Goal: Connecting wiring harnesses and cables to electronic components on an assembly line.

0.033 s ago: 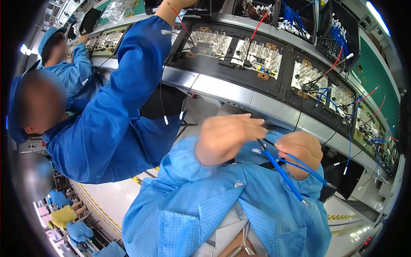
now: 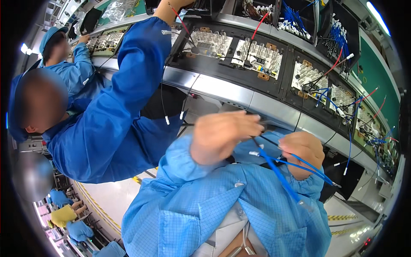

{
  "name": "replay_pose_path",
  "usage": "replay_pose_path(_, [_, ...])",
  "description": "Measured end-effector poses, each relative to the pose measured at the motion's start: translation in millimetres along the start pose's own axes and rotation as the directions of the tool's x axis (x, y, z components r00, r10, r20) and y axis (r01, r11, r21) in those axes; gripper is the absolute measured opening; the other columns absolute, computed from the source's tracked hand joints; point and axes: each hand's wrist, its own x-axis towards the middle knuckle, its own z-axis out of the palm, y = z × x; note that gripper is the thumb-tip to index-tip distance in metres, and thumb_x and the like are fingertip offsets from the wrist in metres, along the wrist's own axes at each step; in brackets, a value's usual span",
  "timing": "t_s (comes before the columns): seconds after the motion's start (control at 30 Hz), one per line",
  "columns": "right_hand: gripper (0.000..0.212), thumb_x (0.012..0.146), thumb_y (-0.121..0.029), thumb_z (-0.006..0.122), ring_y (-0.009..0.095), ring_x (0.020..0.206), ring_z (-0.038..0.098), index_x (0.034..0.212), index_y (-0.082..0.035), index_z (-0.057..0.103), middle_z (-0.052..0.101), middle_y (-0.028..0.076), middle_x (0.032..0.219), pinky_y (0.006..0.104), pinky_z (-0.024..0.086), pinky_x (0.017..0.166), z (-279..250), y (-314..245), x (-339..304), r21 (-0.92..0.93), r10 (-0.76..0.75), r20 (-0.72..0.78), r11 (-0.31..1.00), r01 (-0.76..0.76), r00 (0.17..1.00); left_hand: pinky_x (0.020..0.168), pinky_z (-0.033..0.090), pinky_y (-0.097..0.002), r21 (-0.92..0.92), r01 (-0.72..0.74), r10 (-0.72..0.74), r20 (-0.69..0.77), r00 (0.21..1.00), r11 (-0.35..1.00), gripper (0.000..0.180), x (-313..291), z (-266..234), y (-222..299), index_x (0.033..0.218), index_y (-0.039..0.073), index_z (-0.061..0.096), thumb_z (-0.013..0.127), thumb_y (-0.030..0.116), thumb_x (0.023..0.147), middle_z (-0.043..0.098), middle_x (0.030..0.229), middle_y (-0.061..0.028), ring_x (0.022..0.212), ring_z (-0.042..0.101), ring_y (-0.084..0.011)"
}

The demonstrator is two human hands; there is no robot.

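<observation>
Blue wires point(image 2: 280, 175) are hanging between and just below my hands, their long axis slanting from the upper left, near my left fingertips, to the lower right in front of my jacket point(image 2: 188, 214). My right hand point(image 2: 303, 152) is holding its fingers curled and nearly closed, thumb and forefinger pinching a dark lead point(image 2: 269, 141) that is bridging the gap toward my left hand point(image 2: 224, 135). That left hand is pointing rightward with its fingers bunched, but it is showing blurred, so I cannot tell whether it is gripping the lead's other end. More blue strands point(image 2: 323, 175) are passing beneath my right hand and trailing lower right, so the right is lying nearer to most of the length, while the left is sitting nearer the white connector point(image 2: 254, 153) at the upper end. Beyond both hands, the metal-edged counter point(image 2: 227, 89) is carrying circuit boards point(image 2: 259, 60), well apart from the wires.
</observation>
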Motion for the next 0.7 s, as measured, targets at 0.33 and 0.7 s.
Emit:
replay_pose_path(0.33, [0.015,0.073,-0.005,0.066,0.027,0.061,0.065,0.084,0.002,0.059,0.064,0.015,0.071,0.0323,0.053,0.054,-16.3,2.0,-34.4,0.087,-0.113,-0.134,0.988,0.126,0.984,0.064,0.046,-0.0253,0.452,0.184,0.001,-0.378,0.926,0.873,0.025,16.2,-81.5,-24.2,0.087,0.000,0.067,0.055,-0.017,0.074,0.058,0.085,-0.0095,0.073,0.058,-0.0187])
replay_pose_path(0.7, [0.015,0.072,-0.005,0.067,0.025,0.059,0.064,0.083,0.002,0.059,0.064,0.014,0.069,0.0308,0.052,0.052,-15.2,-0.7,-43.6,0.065,-0.146,-0.116,0.986,0.154,0.982,0.092,0.047,-0.0384,0.485,0.341,-0.088,-0.471,0.878,0.806,0.026,16.4,-102.1,-71.1,0.087,0.002,0.065,0.061,-0.014,0.067,0.062,0.112,-0.0176,0.124,0.049,-0.0359])
